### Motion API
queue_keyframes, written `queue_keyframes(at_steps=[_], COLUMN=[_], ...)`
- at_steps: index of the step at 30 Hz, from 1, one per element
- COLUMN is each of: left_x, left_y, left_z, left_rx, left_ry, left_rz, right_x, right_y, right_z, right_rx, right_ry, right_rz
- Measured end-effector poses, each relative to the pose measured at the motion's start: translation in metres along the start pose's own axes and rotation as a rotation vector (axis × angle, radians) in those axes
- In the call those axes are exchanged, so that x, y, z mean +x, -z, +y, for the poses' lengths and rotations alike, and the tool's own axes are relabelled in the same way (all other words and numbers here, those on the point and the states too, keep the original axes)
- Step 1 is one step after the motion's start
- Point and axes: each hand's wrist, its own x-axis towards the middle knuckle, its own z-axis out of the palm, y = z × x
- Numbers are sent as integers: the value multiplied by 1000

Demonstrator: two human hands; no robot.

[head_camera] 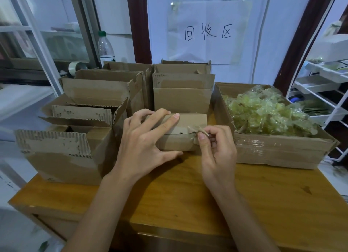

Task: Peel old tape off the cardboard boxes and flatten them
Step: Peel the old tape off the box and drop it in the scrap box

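Right, big box (278, 154) holds tape scraps (267, 116); other boxes (79, 138) open.

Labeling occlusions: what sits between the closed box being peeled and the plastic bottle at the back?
Head view: two rows of open cardboard boxes stand between the closed box and the bottle; a tape roll sits off to the left.

Your colours: browns and yellow-green.
Brown cardboard box (180, 133), yellow-green tape scraps (267, 114), honey-brown wooden table (188, 191).
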Motion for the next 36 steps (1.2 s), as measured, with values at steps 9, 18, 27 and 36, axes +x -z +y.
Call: queue_keyframes(at_steps=[9, 18, 27, 36], left_x=[1, 0, -1, -6], left_y=[0, 0, -9, -22], left_z=[0, 7, 18, 19], left_rx=[-24, 217, 212, 26], left_ry=[13, 12, 131, 148], left_rz=[-15, -47, 69, 257], right_x=[-1, -2, 0, 0], right_y=[0, 1, 3, 4], right_z=[-2, -7, -12, -9], right_rx=[86, 205, 186, 210], right_ry=[-167, -283, -224, -265], right_rz=[28, 6, 46, 92])
